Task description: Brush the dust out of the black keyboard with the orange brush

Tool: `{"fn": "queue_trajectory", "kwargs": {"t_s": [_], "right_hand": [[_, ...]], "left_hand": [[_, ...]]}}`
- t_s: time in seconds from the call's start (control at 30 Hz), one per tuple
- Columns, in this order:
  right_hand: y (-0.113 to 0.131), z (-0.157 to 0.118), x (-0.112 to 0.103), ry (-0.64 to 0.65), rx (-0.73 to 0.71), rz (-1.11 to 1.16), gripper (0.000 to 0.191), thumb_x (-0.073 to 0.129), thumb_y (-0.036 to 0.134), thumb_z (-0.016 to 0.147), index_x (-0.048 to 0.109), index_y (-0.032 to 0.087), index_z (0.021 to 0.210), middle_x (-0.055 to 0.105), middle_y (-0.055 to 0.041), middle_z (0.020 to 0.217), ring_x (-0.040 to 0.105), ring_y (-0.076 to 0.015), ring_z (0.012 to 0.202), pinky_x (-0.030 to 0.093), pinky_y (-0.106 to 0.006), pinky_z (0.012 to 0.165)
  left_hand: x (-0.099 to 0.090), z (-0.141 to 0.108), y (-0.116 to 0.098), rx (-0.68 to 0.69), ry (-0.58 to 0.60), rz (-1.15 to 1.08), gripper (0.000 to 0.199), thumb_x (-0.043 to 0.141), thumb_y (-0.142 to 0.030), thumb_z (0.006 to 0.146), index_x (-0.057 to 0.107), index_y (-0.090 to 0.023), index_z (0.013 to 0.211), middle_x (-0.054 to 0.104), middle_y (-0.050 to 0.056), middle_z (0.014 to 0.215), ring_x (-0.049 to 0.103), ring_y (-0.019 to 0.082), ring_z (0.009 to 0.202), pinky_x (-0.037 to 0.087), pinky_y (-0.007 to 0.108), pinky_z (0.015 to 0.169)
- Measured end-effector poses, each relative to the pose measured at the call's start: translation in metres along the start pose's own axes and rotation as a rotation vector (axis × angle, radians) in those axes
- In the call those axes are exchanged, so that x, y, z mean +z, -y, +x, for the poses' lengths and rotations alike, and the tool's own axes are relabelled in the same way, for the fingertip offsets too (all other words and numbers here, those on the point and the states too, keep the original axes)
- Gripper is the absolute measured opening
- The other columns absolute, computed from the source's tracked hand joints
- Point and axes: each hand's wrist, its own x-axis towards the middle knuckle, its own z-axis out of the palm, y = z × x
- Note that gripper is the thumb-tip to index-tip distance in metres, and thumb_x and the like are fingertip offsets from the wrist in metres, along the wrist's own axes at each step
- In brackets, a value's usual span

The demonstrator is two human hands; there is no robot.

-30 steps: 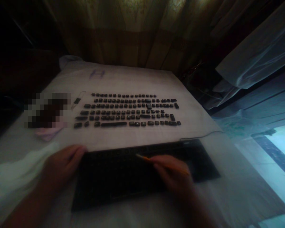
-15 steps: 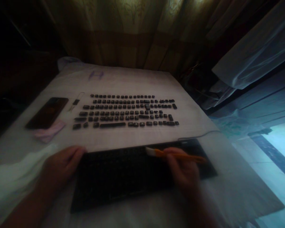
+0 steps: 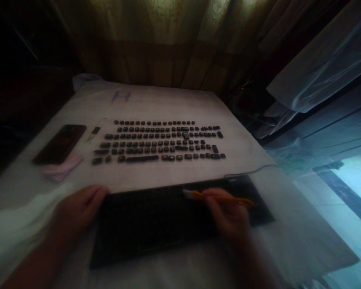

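Note:
A black keyboard base [image 3: 150, 224] with its keycaps removed lies slightly slanted on the white-covered table. My left hand [image 3: 76, 210] holds its left edge near the upper corner, fingers closed together. In my right hand [image 3: 230, 218] is a brush [image 3: 198, 195] with an orange handle and pale bristles, gripped between thumb and fingers. Its bristles lie over the upper middle part of the base; whether they touch is too blurred to tell. Beyond the base, loose black keycaps are laid out in several rows, with a long space bar [image 3: 142, 159] in the nearest row.
To the left lie a dark phone [image 3: 61, 143], a pink cloth [image 3: 63, 167] partly under it, and a small wire keycap puller [image 3: 96, 130]. A white cloth [image 3: 15, 220] is by my left forearm. The keyboard's cable [image 3: 252, 171] runs right. A curtain [image 3: 156, 40] hangs behind the table.
My right hand and the brush have shifted slightly left over the keyboard base. My left hand stays on the edge, and the keycaps lie as before.

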Motion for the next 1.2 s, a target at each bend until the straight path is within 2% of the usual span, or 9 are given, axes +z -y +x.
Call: {"fn": "queue_trajectory", "kwargs": {"t_s": [0.2, 0.37, 0.67, 0.83, 1.0, 1.2], "right_hand": [[-0.002, 0.0005, 0.0014, 0.073, 0.002, 0.006, 0.014, 0.056, 0.025, 0.093, 0.07, 0.025, 0.094, 0.077, -0.0045, 0.086, 0.075, -0.0232, 0.078, 0.064, -0.036, 0.071], [-0.0011, 0.0016, 0.0017, 0.096, -0.022, 0.031, 0.015, 0.057, 0.02, 0.092, 0.071, 0.024, 0.095, 0.078, -0.0035, 0.086, 0.076, -0.021, 0.078, 0.064, -0.034, 0.071], [0.0009, -0.0017, 0.0022, 0.066, 0.018, 0.045, 0.015, 0.058, 0.025, 0.092, 0.073, 0.026, 0.094, 0.079, -0.0025, 0.087, 0.076, -0.022, 0.079, 0.065, -0.035, 0.072], [-0.0005, -0.0028, -0.0004, -0.004, -0.007, 0.05, 0.017, 0.058, 0.019, 0.092, 0.071, 0.027, 0.098, 0.078, -0.001, 0.088, 0.076, -0.0207, 0.08, 0.064, -0.035, 0.073], [0.0026, 0.0027, -0.0008, -0.029, -0.05, 0.059, 0.017, 0.059, 0.015, 0.089, 0.071, 0.026, 0.094, 0.078, -0.0004, 0.084, 0.076, -0.0192, 0.075, 0.065, -0.032, 0.068], [0.0005, 0.0041, 0.0014, 0.025, -0.083, 0.044, 0.017, 0.059, 0.013, 0.09, 0.071, 0.025, 0.094, 0.078, -0.0014, 0.085, 0.076, -0.0191, 0.076, 0.065, -0.031, 0.069]], "left_hand": [[-0.0008, -0.0003, -0.0014, 0.023, -0.031, -0.013, 0.04, 0.045, -0.05, 0.079, 0.074, -0.023, 0.072, 0.078, 0.003, 0.075, 0.072, 0.02, 0.066, 0.054, 0.026, 0.062], [0.0003, -0.0014, -0.0005, 0.032, -0.026, -0.021, 0.04, 0.046, -0.049, 0.081, 0.075, -0.023, 0.073, 0.077, 0.002, 0.072, 0.071, 0.019, 0.064, 0.053, 0.025, 0.061], [0.0002, -0.0011, 0.0033, 0.021, -0.011, 0.019, 0.04, 0.045, -0.049, 0.081, 0.075, -0.023, 0.074, 0.078, 0.003, 0.075, 0.073, 0.02, 0.067, 0.053, 0.026, 0.062], [-0.0014, 0.0003, -0.0036, -0.005, 0.001, 0.006, 0.042, 0.044, -0.05, 0.079, 0.074, -0.022, 0.072, 0.078, 0.004, 0.074, 0.073, 0.021, 0.066, 0.053, 0.027, 0.06], [0.0002, 0.0003, -0.0004, -0.006, -0.007, 0.004, 0.042, 0.044, -0.051, 0.079, 0.074, -0.023, 0.073, 0.078, 0.002, 0.074, 0.073, 0.02, 0.066, 0.054, 0.027, 0.063], [0.0012, -0.0002, 0.0023, 0.006, -0.006, -0.021, 0.043, 0.045, -0.052, 0.08, 0.075, -0.022, 0.075, 0.078, 0.002, 0.075, 0.072, 0.019, 0.067, 0.053, 0.026, 0.064]]}}
